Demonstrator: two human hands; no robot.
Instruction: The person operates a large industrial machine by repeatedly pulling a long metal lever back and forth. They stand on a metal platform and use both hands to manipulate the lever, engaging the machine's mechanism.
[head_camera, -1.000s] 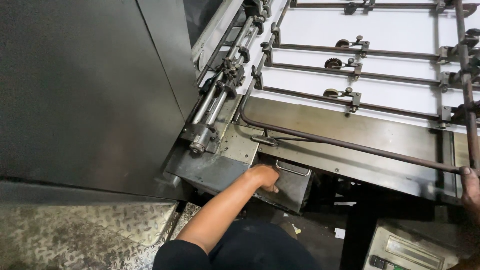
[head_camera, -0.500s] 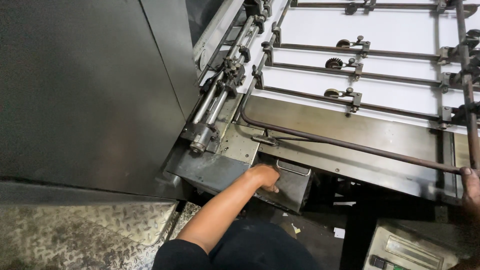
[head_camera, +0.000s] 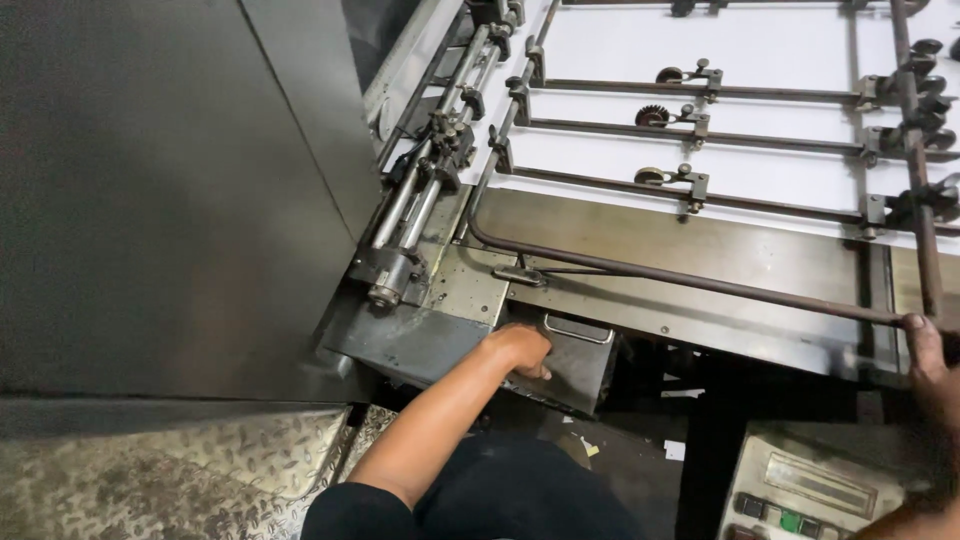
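Head view: a large sheet-fed machine is seen from above, with a dark side panel (head_camera: 150, 190) filling the left of the picture and a white sheet bed (head_camera: 760, 50) crossed by thin rods carrying small wheels at the top right. Below the metal front plate (head_camera: 700, 250) a small grey metal box (head_camera: 575, 362) with a wire pull handle on its upper edge is mounted, and the left hand (head_camera: 518, 350) is pressed against the left part of this box, fingers curled down over its face; whether the fingers are actually gripped around anything cannot be told, since the fingertips are hidden behind the knuckles. The left forearm is stretched up from the lower centre, out of a dark sleeve. The right hand (head_camera: 925, 350) is found well apart from the box, at the right edge of the picture, with its fingertips laid on the end of a long curved brown bar (head_camera: 680, 275) that runs along the front plate (only part of this hand is shown, so its closure around the bar cannot be judged). The box thus lies directly under the left hand and far to the left of the right one. A beige control panel (head_camera: 810, 490) with buttons is seen at the lower right, and patterned tread plate (head_camera: 170, 480) at the lower left.
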